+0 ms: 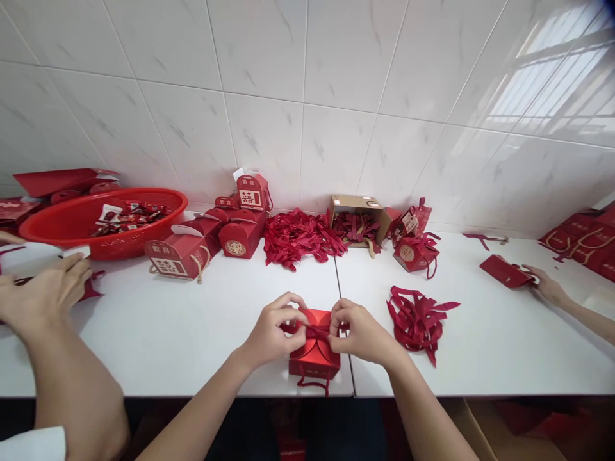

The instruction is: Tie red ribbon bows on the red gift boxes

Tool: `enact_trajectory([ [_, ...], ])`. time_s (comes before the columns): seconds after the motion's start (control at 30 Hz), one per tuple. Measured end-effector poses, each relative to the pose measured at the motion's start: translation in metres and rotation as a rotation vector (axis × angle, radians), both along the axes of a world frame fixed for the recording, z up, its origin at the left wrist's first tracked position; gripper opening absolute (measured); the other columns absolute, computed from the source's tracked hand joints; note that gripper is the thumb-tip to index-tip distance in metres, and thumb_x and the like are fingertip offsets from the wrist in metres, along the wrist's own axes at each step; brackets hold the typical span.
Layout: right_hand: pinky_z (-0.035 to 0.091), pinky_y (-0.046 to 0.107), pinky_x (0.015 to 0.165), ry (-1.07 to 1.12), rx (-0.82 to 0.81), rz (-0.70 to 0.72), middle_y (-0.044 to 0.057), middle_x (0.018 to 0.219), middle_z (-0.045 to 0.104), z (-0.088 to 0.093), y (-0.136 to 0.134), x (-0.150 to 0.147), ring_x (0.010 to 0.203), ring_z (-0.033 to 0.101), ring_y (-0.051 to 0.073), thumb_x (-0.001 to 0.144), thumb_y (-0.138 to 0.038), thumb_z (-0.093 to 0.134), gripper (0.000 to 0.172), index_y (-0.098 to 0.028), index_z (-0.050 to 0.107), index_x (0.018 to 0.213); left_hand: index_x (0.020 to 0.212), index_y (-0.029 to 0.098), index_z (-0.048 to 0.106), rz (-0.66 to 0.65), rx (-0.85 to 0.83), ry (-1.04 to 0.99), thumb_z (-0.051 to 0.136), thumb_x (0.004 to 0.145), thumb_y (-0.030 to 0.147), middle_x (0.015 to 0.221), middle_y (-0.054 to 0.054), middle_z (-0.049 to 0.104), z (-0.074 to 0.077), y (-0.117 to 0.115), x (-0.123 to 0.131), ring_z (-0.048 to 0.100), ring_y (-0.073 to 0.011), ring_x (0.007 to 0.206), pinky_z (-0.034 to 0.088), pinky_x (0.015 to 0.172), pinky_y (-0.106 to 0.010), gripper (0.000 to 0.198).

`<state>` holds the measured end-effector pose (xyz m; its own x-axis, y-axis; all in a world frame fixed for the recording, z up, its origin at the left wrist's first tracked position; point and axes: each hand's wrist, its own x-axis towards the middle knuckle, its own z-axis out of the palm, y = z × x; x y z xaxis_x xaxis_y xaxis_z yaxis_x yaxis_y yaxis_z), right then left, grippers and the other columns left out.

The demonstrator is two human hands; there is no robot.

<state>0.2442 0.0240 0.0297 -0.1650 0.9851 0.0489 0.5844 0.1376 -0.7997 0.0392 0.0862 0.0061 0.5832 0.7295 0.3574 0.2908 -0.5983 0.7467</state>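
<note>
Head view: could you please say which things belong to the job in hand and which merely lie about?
Likely involved: left hand, right hand, held ribbon, red box, nearby ribbon heap.
Seemingly lying about: red basin, white-panelled box.

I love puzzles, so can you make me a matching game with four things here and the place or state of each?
Things:
1. Small bright-red paper box with corded handle
2. Red oval plastic basket
3. Brown cardboard box
4. Smaller loose pile of dark-red ribbons

Places or states:
A. Has ribbon strips inside
B. Right of the right hand
C. Between both hands
D. Holds small wrapped packets

Right pairs: 1-C, 2-D, 3-A, 4-B
</note>
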Motion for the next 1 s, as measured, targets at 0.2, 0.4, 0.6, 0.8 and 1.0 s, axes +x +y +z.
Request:
enact_trajectory([
  [0.2, 0.047, 0.039, 0.084, -0.124, 0.183, -0.15, 0.004, 0.094, 0.056, -0.013, -0.012, 0.003, 0.094, 0.055, 0.022, 0.07, -0.012, 0.055, 0.009, -0.021, 0.054, 0.068, 0.066, 0.02, 0.056, 0.014, -0.153, 0.054, 0.048, 0.072, 0.014, 0.114, -0.008, 0.059, 0.009, 0.003, -0.008, 0.055, -0.025, 0.102, 0.049, 0.079, -0.036, 0.012],
  [0.4, 0.037, 0.051, 0.091, -0.237, 0.343, -0.267, 0.008, 0.108, 0.055, -0.023, -0.014, -0.001, 0.109, 0.049, 0.029, 0.073, -0.016, 0.057, 0.008, -0.021, 0.052, 0.068, 0.066, 0.022, 0.053, -0.055, -0.143, 0.133, 0.045, 0.075, 0.016, 0.133, -0.003, 0.054, 0.007, 0.009, -0.01, 0.031, -0.0316, 0.13, 0.026, 0.104, -0.054, 0.014],
  [0.6, 0.035, 0.048, 0.089, -0.294, 0.341, -0.256, 0.007, 0.108, 0.056, -0.022, -0.019, 0.002, 0.108, 0.049, 0.029, 0.067, -0.013, 0.057, 0.012, -0.021, 0.05, 0.062, 0.07, 0.021, 0.056, 0.057, 0.198, 0.363, 0.047, 0.082, 0.019, 0.123, -0.005, 0.056, 0.01, 0.007, -0.02, 0.03, -0.0349, 0.127, 0.024, 0.096, -0.056, 0.015],
  [0.8, 0.035, 0.047, 0.089, -0.312, 0.324, -0.255, 0.007, 0.109, 0.057, -0.023, -0.022, 0.0, 0.109, 0.049, 0.028, 0.064, -0.011, 0.056, 0.013, -0.021, 0.048, 0.062, 0.071, 0.021, 0.06, 0.242, 0.527, 0.427, 0.052, 0.078, 0.019, 0.12, -0.009, 0.058, 0.003, -0.002, -0.019, 0.034, -0.0389, 0.126, 0.022, 0.092, -0.057, 0.011],
  [1.0, 0.034, 0.049, 0.094, -0.334, 0.297, -0.246, 0.008, 0.112, 0.058, -0.025, -0.028, 0.004, 0.112, 0.05, 0.028, 0.071, -0.013, 0.058, 0.012, -0.021, 0.05, 0.066, 0.081, 0.024, 0.063, 0.194, 0.164, 0.286, 0.043, 0.09, 0.032, 0.138, -0.008, 0.041, -0.015, 0.001, -0.025, 0.017, -0.038, 0.137, 0.019, 0.102, -0.06, 0.024],
])
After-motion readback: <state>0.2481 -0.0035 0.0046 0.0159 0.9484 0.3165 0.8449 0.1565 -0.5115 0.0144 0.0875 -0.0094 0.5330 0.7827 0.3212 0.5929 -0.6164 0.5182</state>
